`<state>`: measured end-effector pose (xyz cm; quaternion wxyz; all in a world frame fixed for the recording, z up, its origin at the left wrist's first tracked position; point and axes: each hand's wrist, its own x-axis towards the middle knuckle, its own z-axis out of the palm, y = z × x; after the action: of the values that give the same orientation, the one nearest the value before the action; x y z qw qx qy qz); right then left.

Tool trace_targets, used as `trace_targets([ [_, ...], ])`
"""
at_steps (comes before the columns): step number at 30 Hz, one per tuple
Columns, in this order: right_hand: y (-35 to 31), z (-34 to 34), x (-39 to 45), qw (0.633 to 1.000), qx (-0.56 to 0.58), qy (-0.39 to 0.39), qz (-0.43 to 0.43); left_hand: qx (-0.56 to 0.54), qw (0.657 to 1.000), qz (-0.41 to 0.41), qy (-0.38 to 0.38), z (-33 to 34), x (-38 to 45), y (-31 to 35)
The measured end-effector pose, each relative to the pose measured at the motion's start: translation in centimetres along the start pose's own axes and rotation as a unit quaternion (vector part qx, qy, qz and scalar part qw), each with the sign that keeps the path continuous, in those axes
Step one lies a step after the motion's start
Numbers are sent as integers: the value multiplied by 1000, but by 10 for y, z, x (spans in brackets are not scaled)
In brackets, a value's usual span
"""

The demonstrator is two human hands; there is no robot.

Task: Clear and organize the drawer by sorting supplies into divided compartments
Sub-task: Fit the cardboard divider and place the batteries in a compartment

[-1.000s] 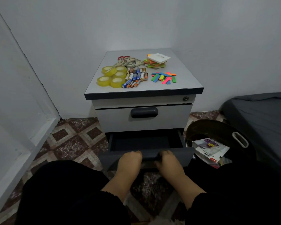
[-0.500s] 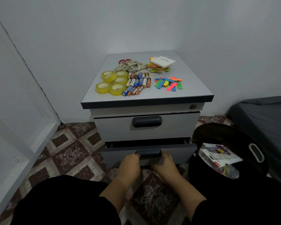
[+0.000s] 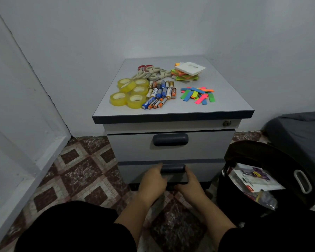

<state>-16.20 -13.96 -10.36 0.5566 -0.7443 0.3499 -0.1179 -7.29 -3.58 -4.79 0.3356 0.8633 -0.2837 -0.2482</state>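
Note:
The grey cabinet's lower drawer (image 3: 204,171) is pushed in flush under the upper drawer (image 3: 133,150). My left hand (image 3: 153,181) and my right hand (image 3: 191,182) rest against the lower drawer's front, one on each side of its dark handle (image 3: 173,168), thumbs touching its ends. On the cabinet top (image 3: 229,99) lie yellow tape rolls (image 3: 128,93), several batteries (image 3: 158,95), scissors (image 3: 151,72), a stack of sticky notes (image 3: 188,71) and loose coloured tabs (image 3: 197,94).
A black bin (image 3: 284,159) with papers and packaging stands on the floor right of the cabinet. A dark mattress (image 3: 302,131) lies behind it. A white door (image 3: 16,124) is at the left. The floor (image 3: 76,170) is patterned tile.
The lower drawer, open a second ago, has slid fully shut. My hands went in with it and have let go of the handle. The camera has come closer.

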Motion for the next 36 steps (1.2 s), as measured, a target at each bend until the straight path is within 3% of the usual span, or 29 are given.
trace_targets([
  [2,4,1,1,1000,16,-5,-1,-253,966,-41,25,-10,-1,21],
  [5,2,-1,-2,999,31,-9,9,-535,842,-65,-17,-23,-3,40],
  [7,0,-3,-2,999,44,-18,9,-621,779,-82,-36,-25,-5,45],
  [11,-1,-3,0,994,106,-8,38,-681,724,-104,-33,-28,-7,57],
  [18,-13,-5,-3,977,200,11,76,-716,690,-84,-61,-34,-13,58],
  [22,-15,-6,2,960,260,18,104,-713,693,-84,-61,-33,-13,53],
  [32,-9,-2,13,960,263,27,93,-711,696,-84,-52,-35,-20,57],
  [34,-14,-2,9,973,199,80,87,-709,698,-88,-49,-34,-20,58],
  [36,-26,-5,1,973,100,198,59,-704,702,-95,-45,-34,-21,59],
])
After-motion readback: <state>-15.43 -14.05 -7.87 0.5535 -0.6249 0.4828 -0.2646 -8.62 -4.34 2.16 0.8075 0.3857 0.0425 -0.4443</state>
